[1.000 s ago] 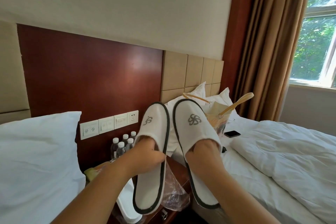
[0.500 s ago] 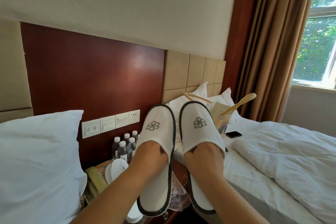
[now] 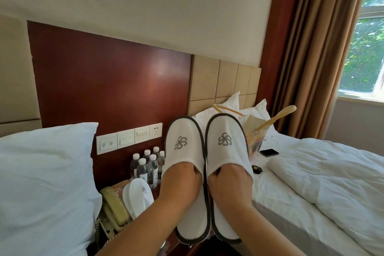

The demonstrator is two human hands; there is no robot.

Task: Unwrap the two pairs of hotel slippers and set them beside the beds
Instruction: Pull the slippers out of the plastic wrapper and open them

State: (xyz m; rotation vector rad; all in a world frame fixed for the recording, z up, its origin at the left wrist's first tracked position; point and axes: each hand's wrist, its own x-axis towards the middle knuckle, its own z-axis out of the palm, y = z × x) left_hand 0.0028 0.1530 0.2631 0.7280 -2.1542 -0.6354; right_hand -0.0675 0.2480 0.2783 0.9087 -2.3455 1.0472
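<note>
Two white hotel slippers with dark trim and a grey pinwheel logo are held up side by side, toes pointing up. My left hand is pushed into the left slipper, and my right hand is inside the right slipper. The fingers of both hands are hidden under the uppers. A second white slipper pair, stacked flat, lies on the nightstand below and to the left. One bed is at right, and another bed's pillow is at left.
Several water bottles stand on the nightstand under a switch panel, beside a beige telephone. A paper bag with handles, a phone and a small dark object rest on the right bed. Curtain and window are at far right.
Both slippers turned to face me squarely and came together, edges touching. The view shifted, bringing the second slipper pair and the telephone into sight on the nightstand.
</note>
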